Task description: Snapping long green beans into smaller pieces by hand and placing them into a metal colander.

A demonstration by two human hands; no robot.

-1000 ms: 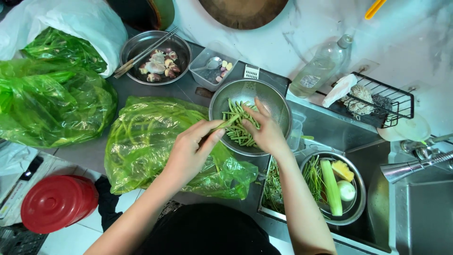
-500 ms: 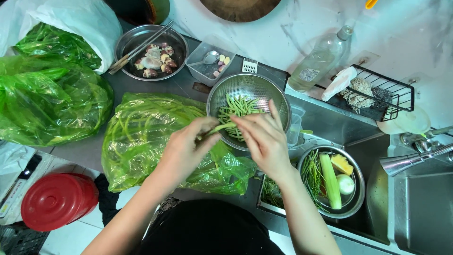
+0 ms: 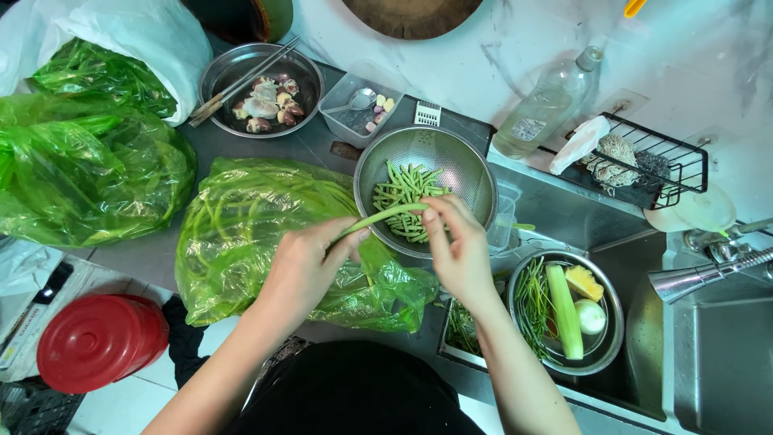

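Observation:
My left hand (image 3: 304, 270) and my right hand (image 3: 457, 250) each pinch one end of a long green bean (image 3: 386, 216), held level over the near rim of a steel colander (image 3: 459, 165). Short cut bean pieces (image 3: 405, 193) lie piled inside the colander. Under my left hand sits a green plastic bag of long beans (image 3: 241, 234), open toward the colander.
A steel bowl of meat pieces with chopsticks (image 3: 259, 87) and a small tub with a spoon (image 3: 358, 109) stand behind. Another green bag of greens (image 3: 80, 169) lies left. A bowl of vegetables (image 3: 568, 310) sits in the sink by the tap (image 3: 708, 274). A red lid (image 3: 97, 342) is at lower left.
Both hands have drawn back from inside the colander toward its near rim, and a long bean is now stretched between them.

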